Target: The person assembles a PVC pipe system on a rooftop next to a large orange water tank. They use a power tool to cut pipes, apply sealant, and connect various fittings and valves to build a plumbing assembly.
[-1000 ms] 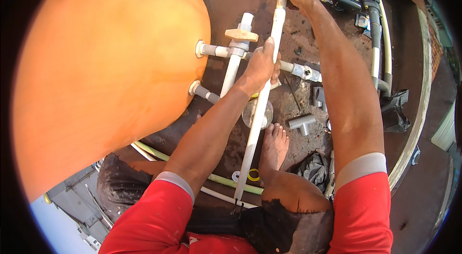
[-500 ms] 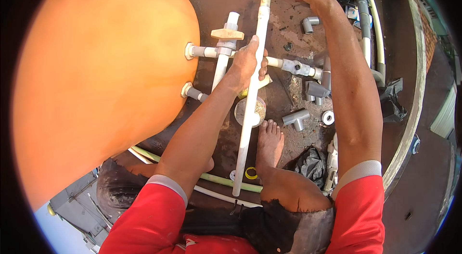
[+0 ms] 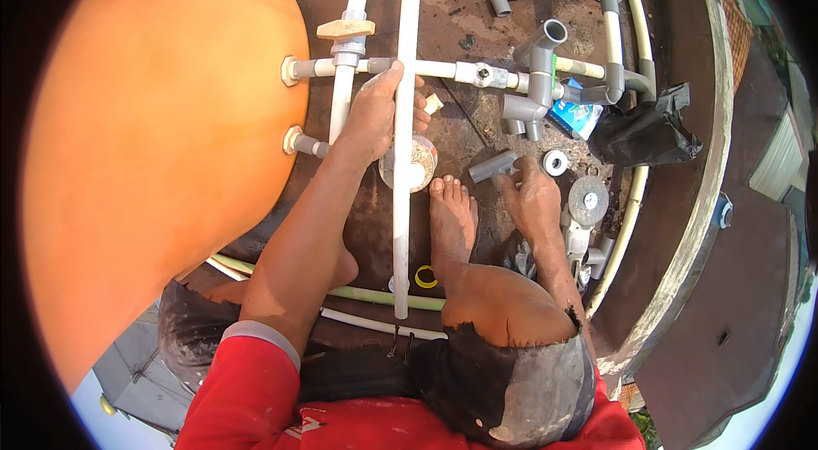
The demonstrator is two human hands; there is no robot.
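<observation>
My left hand (image 3: 375, 113) is closed around a long white PVC pipe (image 3: 402, 228), which stands lengthwise in front of me. Down on the floor, my right hand (image 3: 537, 199) has its fingers closed about the branch of a grey PVC tee fitting (image 3: 491, 166); part of the fitting is hidden by the fingers. Beside that hand lie a white ring (image 3: 555, 163) and an angle grinder (image 3: 586, 207). A grey elbow (image 3: 504, 1) rests farther off. Behind the held pipe is a round tub (image 3: 423, 162), partly covered.
A big orange tank (image 3: 170, 135) fills the left side. White and grey piping (image 3: 434, 68) with a yellow-handled valve (image 3: 346, 29) runs from it to upright grey fittings (image 3: 542, 66). A black plastic bag (image 3: 643, 135) lies by the low wall (image 3: 711, 194) on the right. Near my foot is a yellow tape roll (image 3: 425, 277).
My right hand has come down from the far pump area to the grey tee fitting. The left hand still grips the white pipe. The whole view has shifted rightward.
</observation>
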